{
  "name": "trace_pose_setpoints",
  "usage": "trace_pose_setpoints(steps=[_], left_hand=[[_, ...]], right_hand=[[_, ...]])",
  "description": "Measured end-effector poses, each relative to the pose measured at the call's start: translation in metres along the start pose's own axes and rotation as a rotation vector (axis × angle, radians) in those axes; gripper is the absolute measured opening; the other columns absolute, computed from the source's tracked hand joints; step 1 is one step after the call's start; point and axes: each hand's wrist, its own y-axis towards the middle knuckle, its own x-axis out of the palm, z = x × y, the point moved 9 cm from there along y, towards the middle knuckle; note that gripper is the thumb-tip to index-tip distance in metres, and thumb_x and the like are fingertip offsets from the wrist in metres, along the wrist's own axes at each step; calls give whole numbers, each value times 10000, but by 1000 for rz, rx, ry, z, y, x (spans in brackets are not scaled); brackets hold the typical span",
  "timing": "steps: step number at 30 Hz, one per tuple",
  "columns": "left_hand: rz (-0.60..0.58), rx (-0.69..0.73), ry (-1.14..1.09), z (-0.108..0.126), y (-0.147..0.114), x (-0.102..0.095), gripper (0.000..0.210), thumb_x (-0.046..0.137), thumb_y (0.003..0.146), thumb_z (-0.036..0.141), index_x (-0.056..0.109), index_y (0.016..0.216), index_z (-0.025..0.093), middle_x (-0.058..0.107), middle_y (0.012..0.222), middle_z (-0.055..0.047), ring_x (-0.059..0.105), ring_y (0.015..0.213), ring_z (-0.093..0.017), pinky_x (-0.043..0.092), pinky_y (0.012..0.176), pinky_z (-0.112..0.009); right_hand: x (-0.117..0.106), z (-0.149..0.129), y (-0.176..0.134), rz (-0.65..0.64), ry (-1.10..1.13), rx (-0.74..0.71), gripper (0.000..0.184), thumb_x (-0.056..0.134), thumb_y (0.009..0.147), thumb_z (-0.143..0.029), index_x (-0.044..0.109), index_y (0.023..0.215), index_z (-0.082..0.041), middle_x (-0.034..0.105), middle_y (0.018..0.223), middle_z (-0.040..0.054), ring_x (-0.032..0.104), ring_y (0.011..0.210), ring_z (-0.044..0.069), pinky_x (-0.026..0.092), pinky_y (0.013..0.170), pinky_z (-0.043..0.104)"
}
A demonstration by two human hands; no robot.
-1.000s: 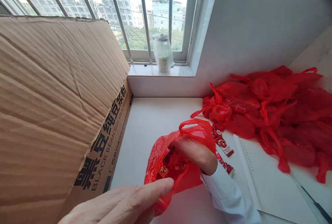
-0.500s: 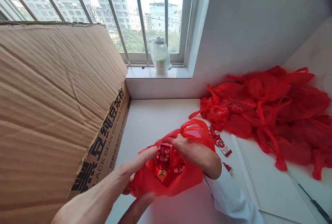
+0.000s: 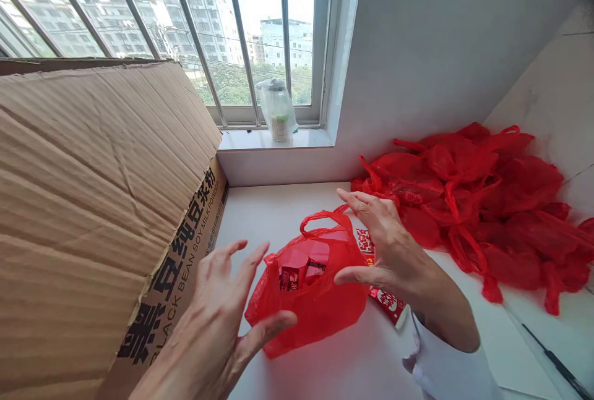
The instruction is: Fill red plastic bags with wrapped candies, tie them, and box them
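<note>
A red plastic bag [image 3: 310,313] stands on the white table with its mouth partly open and one handle loop up at the back. Inside it, small red printed packets [image 3: 299,274] show through the opening. My left hand [image 3: 227,301] is at the bag's left side, fingers spread, the thumb over its front edge. On the other side, my right hand [image 3: 387,248] is open above the bag's right edge, thumb and fingers wide apart. Under and beside the right hand lie a few red-and-white packets [image 3: 388,305], partly hidden by it.
A big cardboard box [image 3: 93,202] takes up the left side. Many red plastic bags [image 3: 477,190] are heaped at the right against the wall. A dark thin tool [image 3: 552,360] lies at the lower right. On the windowsill stands a bagged cup [image 3: 278,112].
Both hands have come out of the bag's mouth and spread apart, the right one up and to the right. The bag's handle loop now stands free, and the view has shifted slightly.
</note>
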Motion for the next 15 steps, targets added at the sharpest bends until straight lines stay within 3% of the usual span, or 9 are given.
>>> trace_pose_setpoints(steps=[2,5,7,9,12,13,15], left_hand=[[-166,101,-159,18,16,19,432,526,871,562,569,1212,300,429,1419,-95,355,1347,-316,469,991,-442],[-361,128,-516,38,35,38,272,444,951,417,653,983,247,618,1205,-56,522,1187,-221,445,1003,-338],[-378,-13,-750,32,46,49,371,372,977,396,633,800,201,681,903,-38,609,922,-169,467,909,-286],[-294,-219,-963,13,52,57,435,348,975,442,523,669,187,541,573,19,519,604,-115,479,763,-260],[-140,-400,-1099,-9,53,63,320,442,932,493,494,827,196,284,538,94,279,478,-75,389,544,-200],[-155,-401,-1080,-8,53,64,282,507,906,476,499,969,201,285,589,95,284,498,-72,365,525,-190],[-281,-345,-986,5,50,70,547,656,819,399,383,1262,229,394,707,79,414,603,-80,414,594,-197]], right_hand=[[24,0,12,-58,-4,-4,967,753,731,-424,211,1516,-266,458,1373,113,396,1204,309,421,959,467],[48,6,26,-126,-78,38,484,612,850,-190,533,1327,-207,647,1070,100,497,1039,261,399,932,436],[46,13,30,-116,-45,80,213,516,905,-160,689,1025,-198,672,865,71,538,916,225,408,869,388],[26,19,29,1,97,102,194,512,926,-224,690,852,-199,659,798,43,546,839,192,424,787,325],[-13,27,18,241,304,142,155,586,889,-309,678,825,-202,647,833,28,554,812,169,436,711,280],[-22,26,14,290,339,154,153,603,876,-318,681,816,-201,648,845,30,561,802,165,440,699,277],[-29,19,8,333,394,170,136,614,865,-308,685,821,-201,656,870,38,579,772,157,450,664,269]])
